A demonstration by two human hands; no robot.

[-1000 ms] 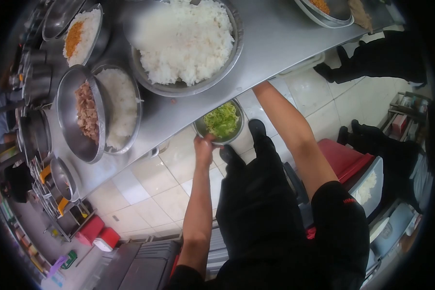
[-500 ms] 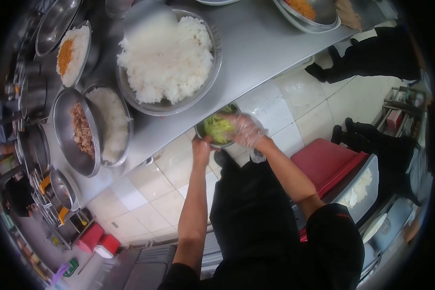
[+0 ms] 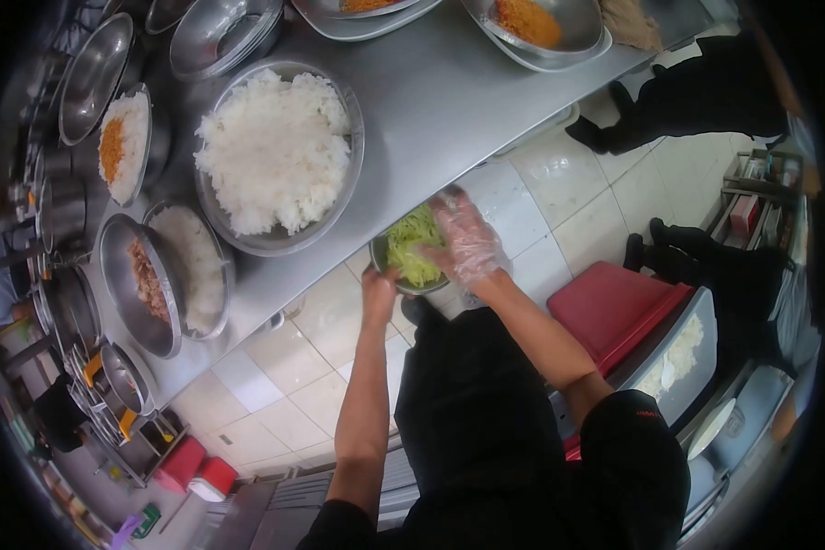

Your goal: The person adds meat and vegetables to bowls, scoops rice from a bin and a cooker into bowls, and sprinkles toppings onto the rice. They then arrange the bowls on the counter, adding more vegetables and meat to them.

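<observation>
A metal bowl (image 3: 422,286) of shredded light-green vegetable (image 3: 414,246) is just off the near edge of the steel table. My left hand (image 3: 379,291) is bare and closed on the bowl's left rim, thumb towards the inside. My right hand (image 3: 469,240) wears a clear plastic glove and is over the bowl's right side. Its thumb points in over the shreds and its fingers are apart from the thumb along the far right rim. Some fingertips are blurred. Beyond the bowl, a large metal bowl (image 3: 357,174) heaped with white rice (image 3: 275,151) stands on the table.
On the steel table (image 3: 422,110) are a bowl of chopped pinkish-brown pieces (image 3: 149,280), rice with orange topping (image 3: 124,147) and stacked metal bowls (image 3: 220,41). A red lid (image 3: 614,312) and a tub of white food (image 3: 674,362) are at right. Another person's dark-trousered legs (image 3: 687,108) show beyond.
My right hand has drawn from over the shreds to the bowl's right side, its fingers spreading. My left hand keeps its hold. The view has shifted, showing more of the table's far side.
</observation>
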